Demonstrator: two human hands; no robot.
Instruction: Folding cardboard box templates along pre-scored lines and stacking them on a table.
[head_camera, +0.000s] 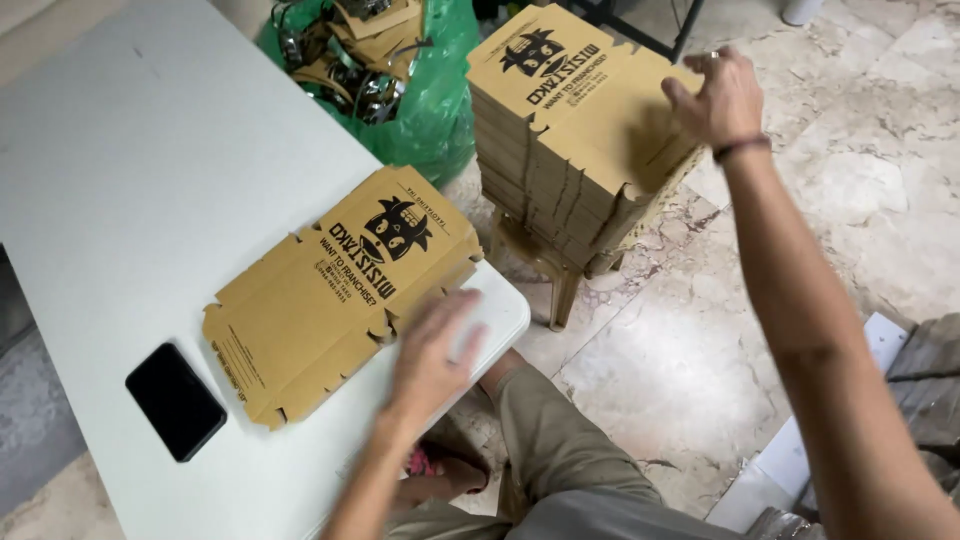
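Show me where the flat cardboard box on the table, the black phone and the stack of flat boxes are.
flat cardboard box (330, 300), head view, middle of its top panel.
black phone (176, 401), head view, middle of its dark screen.
stack of flat boxes (575, 110), head view, bare top sheet beside the right hand (722, 97).

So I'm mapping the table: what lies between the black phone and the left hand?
In the head view, only the flat cardboard box blank lies between the phone and the left hand.

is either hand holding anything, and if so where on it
The right hand grips the top flat box of the stack at its far edge. The left hand holds nothing, hovering by the flat box on the table.
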